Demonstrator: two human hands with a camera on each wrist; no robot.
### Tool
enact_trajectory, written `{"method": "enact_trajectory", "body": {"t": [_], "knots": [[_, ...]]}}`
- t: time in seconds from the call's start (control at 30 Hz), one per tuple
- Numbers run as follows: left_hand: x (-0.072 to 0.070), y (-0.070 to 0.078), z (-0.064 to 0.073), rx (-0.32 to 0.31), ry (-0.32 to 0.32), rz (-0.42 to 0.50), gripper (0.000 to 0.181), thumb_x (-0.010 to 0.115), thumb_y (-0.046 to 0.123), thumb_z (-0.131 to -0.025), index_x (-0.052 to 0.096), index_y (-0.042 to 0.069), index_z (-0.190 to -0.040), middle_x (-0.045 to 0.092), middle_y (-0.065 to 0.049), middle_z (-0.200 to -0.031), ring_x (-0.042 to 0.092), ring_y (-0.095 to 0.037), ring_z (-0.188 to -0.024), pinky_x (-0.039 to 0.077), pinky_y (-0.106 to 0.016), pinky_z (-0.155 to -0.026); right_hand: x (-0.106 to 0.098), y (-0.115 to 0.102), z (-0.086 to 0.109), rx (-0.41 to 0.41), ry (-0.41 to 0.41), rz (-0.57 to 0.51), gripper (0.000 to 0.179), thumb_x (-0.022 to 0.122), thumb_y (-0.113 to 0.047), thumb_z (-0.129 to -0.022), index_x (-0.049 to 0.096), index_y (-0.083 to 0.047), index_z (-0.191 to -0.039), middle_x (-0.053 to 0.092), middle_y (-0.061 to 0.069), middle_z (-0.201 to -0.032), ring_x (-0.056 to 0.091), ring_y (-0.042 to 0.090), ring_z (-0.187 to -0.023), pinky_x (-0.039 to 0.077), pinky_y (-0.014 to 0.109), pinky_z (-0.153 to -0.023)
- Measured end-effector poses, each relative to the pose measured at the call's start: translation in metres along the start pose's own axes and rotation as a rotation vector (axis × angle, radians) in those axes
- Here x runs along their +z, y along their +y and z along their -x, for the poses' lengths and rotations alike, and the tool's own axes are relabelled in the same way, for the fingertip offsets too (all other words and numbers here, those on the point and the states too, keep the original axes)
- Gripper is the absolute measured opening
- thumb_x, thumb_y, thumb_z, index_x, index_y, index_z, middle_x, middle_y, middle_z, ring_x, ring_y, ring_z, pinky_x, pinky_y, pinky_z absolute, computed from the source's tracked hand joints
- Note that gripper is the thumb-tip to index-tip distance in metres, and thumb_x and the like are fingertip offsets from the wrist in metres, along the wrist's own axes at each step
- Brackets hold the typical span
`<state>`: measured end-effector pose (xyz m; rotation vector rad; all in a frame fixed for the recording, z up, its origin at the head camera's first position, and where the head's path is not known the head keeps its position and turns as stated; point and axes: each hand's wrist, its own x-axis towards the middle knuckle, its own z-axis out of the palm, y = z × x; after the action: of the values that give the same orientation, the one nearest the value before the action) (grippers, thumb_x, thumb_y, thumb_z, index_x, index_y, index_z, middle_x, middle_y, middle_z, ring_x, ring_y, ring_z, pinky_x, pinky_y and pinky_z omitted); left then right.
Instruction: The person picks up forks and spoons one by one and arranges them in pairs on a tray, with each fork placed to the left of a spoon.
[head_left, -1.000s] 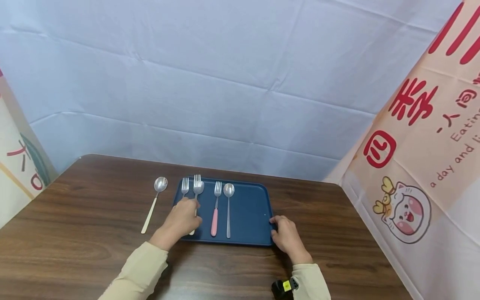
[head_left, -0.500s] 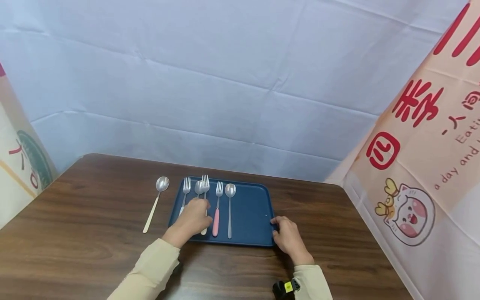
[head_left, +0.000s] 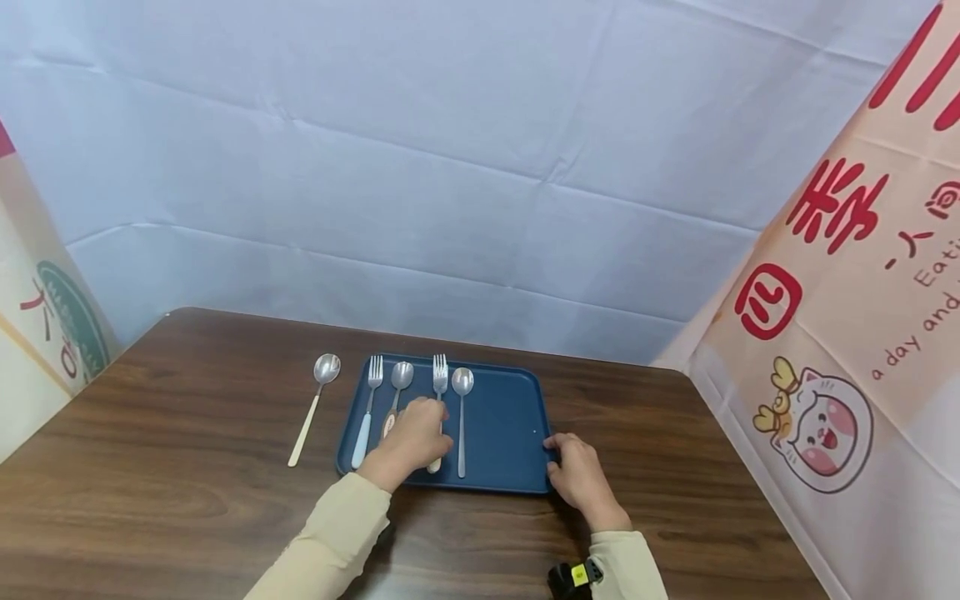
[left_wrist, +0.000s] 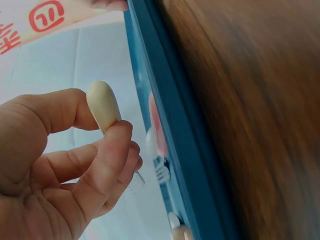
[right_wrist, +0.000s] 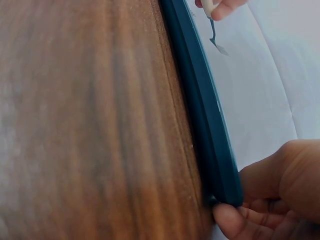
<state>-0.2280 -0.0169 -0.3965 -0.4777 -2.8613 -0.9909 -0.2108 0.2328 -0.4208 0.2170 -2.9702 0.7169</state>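
My left hand (head_left: 414,437) pinches the cream handle of a fork (head_left: 440,375) and holds it above the blue tray (head_left: 502,425). In the left wrist view the rounded cream handle end (left_wrist: 103,105) sticks up between thumb and fingers. On the tray lie a fork with a light blue handle (head_left: 362,442), a spoon with a brown handle (head_left: 402,375) and an all-silver spoon (head_left: 461,425). A pink fork handle (left_wrist: 159,127) shows there too, hidden behind the held fork in the head view. My right hand (head_left: 579,471) grips the tray's right edge near its front corner.
Left of the tray, a spoon with a cream handle (head_left: 306,429) lies on the dark wooden table (head_left: 187,467). White cloth (head_left: 375,167) hangs behind the table, and a printed cloth (head_left: 847,333) stands at the right.
My left hand has carried the cream-handled fork rightward, from over the brown-handled spoon to over the pink fork. The light blue handle has come into view. My right hand stays at the tray edge.
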Motion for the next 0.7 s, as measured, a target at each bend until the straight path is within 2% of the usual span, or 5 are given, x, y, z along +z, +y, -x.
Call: {"method": "enact_trajectory", "body": {"t": [0.17,0.3,0.4,0.53,0.7], "knots": [[0.006,0.008,-0.001,-0.02,-0.045,0.055,0.028,0.064,0.001,-0.074,0.062,-0.009,-0.1,0.056,-0.017,-0.096,0.053,-0.011,-0.05,0.045,-0.022,-0.047,0.0,0.0,0.0,-0.005,0.004,0.0,0.025,0.061,0.007,-0.08,0.063,0.004,-0.104,0.058,0.021,-0.11,0.053,0.036,-0.106,0.044,0.047,-0.086],[0.013,0.009,-0.005,0.0,-0.056,0.038,0.027,0.068,0.003,-0.074,0.064,-0.008,-0.099,0.058,-0.015,-0.095,0.053,-0.014,-0.065,0.046,-0.023,-0.053,0.0,0.0,0.0,-0.008,0.011,0.002,0.025,0.061,0.006,-0.079,0.063,0.004,-0.104,0.058,0.02,-0.109,0.053,0.036,-0.106,0.044,0.047,-0.086],[0.016,0.011,-0.008,0.012,-0.063,0.035,0.027,0.068,0.005,-0.074,0.065,-0.007,-0.099,0.059,-0.015,-0.097,0.055,-0.02,-0.076,0.048,-0.029,-0.06,0.0,0.001,0.0,-0.02,0.016,0.005,0.025,0.062,0.007,-0.079,0.063,0.004,-0.104,0.059,0.02,-0.108,0.053,0.036,-0.105,0.044,0.047,-0.085],[0.019,0.015,-0.01,0.021,-0.068,0.029,0.026,0.069,0.006,-0.075,0.066,-0.005,-0.099,0.06,-0.014,-0.098,0.056,-0.024,-0.083,0.049,-0.035,-0.068,0.0,0.0,0.0,-0.033,0.016,0.003,0.025,0.062,0.007,-0.078,0.063,0.005,-0.103,0.059,0.02,-0.107,0.054,0.037,-0.104,0.044,0.047,-0.085],[0.027,0.018,-0.011,0.048,-0.081,0.011,0.025,0.069,0.007,-0.073,0.067,-0.004,-0.095,0.06,-0.011,-0.092,0.055,-0.025,-0.084,0.048,-0.037,-0.07,0.001,0.0,0.0,-0.029,0.021,-0.001,0.025,0.062,0.007,-0.078,0.063,0.005,-0.103,0.059,0.02,-0.107,0.054,0.036,-0.103,0.044,0.047,-0.084]]}}
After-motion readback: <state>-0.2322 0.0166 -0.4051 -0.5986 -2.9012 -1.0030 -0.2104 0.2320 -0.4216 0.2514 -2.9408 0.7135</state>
